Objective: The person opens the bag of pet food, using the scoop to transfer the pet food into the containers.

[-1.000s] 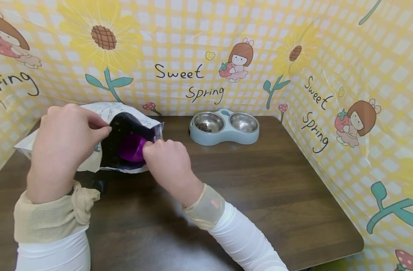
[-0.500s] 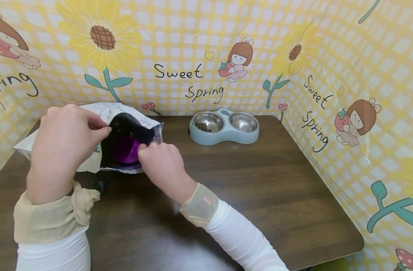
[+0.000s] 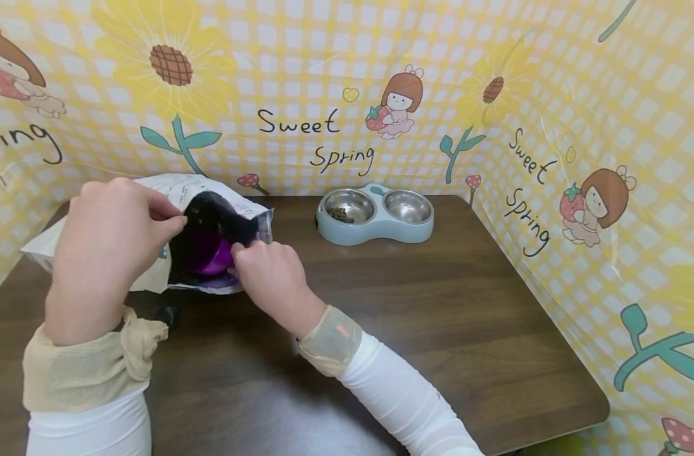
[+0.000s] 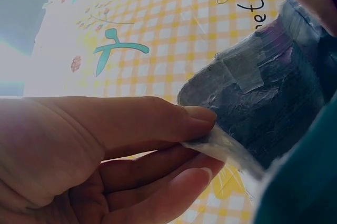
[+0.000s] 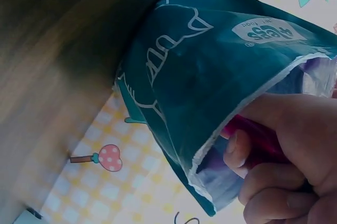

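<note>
A pet food bag lies with its mouth open on the left of the table; its teal printed side shows in the right wrist view. My left hand pinches the edge of the bag's mouth between thumb and fingers, seen close up in the left wrist view. At the opening, my right hand grips the handle of a purple scoop. The scoop's head is inside the bag, against the dark interior. How much food it holds cannot be told.
A light blue double pet bowl stands at the back of the wooden table. Its left steel dish has some brown kibble; the right dish shows bare metal. A checked, printed cloth hangs behind and to the right.
My right hand has moved a little left and down, taking the scoop further into the bag. My left hand keeps its pinch on the bag's edge.
</note>
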`<state>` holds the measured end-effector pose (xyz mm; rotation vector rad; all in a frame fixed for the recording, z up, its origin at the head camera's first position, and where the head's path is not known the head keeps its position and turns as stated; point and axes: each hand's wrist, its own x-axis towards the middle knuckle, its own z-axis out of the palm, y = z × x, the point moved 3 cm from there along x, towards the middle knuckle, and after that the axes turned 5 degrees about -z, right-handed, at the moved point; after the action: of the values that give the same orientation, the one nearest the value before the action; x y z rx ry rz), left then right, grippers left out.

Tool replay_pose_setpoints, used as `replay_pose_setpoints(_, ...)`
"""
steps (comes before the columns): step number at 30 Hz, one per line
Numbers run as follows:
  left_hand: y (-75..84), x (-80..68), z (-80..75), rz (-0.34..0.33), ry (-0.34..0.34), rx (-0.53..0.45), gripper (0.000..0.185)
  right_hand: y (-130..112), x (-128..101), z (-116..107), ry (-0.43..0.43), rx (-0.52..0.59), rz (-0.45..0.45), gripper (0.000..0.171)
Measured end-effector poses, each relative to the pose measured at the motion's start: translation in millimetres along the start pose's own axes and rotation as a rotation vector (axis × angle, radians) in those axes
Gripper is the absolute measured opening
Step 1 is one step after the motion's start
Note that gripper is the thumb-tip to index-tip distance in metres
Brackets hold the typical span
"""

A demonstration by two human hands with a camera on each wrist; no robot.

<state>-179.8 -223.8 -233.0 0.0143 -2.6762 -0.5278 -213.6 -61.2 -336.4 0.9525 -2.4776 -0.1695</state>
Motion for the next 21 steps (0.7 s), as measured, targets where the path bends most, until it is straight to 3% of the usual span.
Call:
replay_pose_setpoints(10, 0.0, 0.7, 1.2, -0.006, -0.003, -0.002, 0.012, -2, 1, 13, 0.022, 0.008, 0.022, 0.033)
replay_pose_setpoints(21, -1.6, -0.3, 0.3, -0.023, -0.003, -0.026, 0.012, 6, 2, 15, -0.045, 0.116, 0.062, 0.032)
